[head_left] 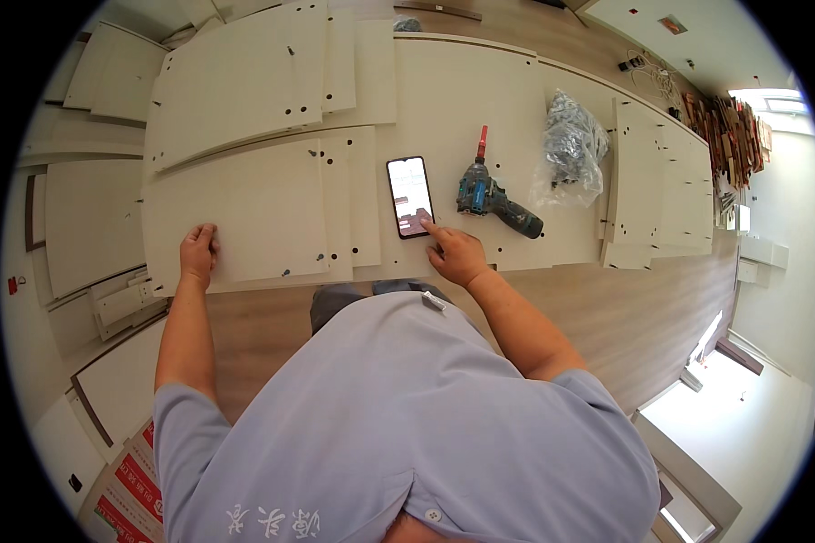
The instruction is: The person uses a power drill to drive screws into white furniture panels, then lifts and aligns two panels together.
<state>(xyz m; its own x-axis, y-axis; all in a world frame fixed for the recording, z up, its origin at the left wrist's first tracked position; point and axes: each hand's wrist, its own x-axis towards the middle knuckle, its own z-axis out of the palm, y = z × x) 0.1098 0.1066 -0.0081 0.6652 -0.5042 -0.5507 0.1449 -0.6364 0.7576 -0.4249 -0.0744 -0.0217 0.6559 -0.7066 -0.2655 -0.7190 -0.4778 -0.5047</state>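
A smartphone (406, 176) with a lit screen lies flat on the white panels. The outstretched index finger of my right hand (460, 256) touches the lower part of its screen, and the other fingers are curled. To the phone's right lies a blue and black cordless drill (480, 192) with a red tip pointing away from me. My left hand (198, 255) is at the near left edge of a white panel (244, 213), its fingers curled together. Whether anything small is between them, I cannot make out. The panel has dark holes and small metal pins.
A clear plastic bag of grey hardware (572, 145) lies right of the drill. Beyond it are stacked drilled panels (647, 181). Another panel stack (235, 81) is at the far left. More boards (95, 222) stand at the left, near a red and white carton (129, 493).
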